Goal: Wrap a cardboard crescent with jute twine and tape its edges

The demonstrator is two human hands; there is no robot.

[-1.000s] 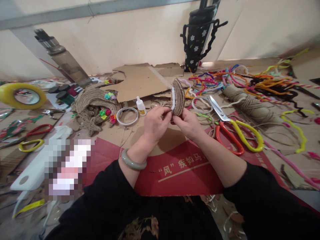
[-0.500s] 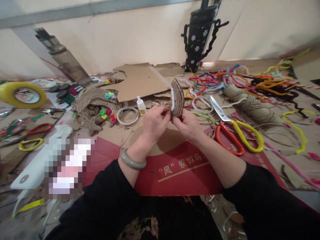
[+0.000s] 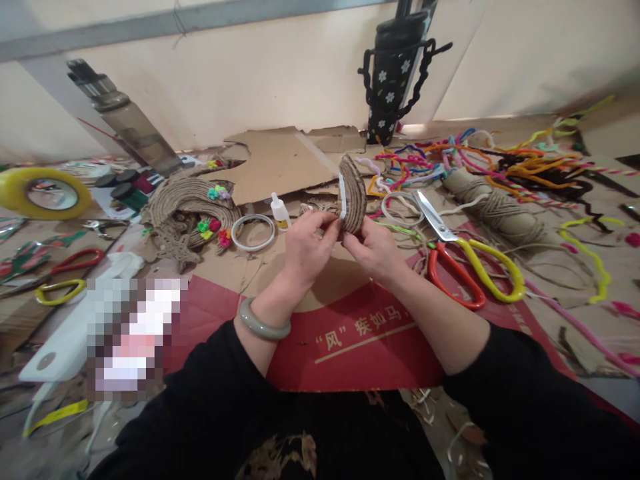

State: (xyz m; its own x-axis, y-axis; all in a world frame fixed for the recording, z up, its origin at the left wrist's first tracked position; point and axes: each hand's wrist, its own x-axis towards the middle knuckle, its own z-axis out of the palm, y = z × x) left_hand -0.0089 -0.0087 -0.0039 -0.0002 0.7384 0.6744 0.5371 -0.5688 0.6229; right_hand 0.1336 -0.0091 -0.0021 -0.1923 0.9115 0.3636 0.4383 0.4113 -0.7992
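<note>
A curved piece covered in brown twine (image 3: 355, 193), with a white strip (image 3: 343, 197) along its left edge, stands upright between my hands. My left hand (image 3: 311, 243) pinches its lower left end near the strip, a grey bangle on the wrist. My right hand (image 3: 375, 248) grips the lower right end, fingers curled behind it. The exact fingertip contact is partly hidden. Just left of my hands stand a small white glue bottle (image 3: 281, 212) and a tape roll (image 3: 253, 233). To the right lie scissors (image 3: 455, 250) with red and yellow handles, blades against another thin roll (image 3: 400, 209).
A twine-covered curved form with coloured flowers (image 3: 167, 203) lies left, near a wide yellow tape roll (image 3: 45, 193). A twine spool (image 3: 493, 207) and tangled pipe cleaners (image 3: 530, 167) spread to the right. A black tumbler (image 3: 390, 80) stands at the back; red card (image 3: 360, 360) lies in front.
The whole view has shifted very slightly. Both hands keep the same hold on the twine-covered piece, with hardly any movement.
</note>
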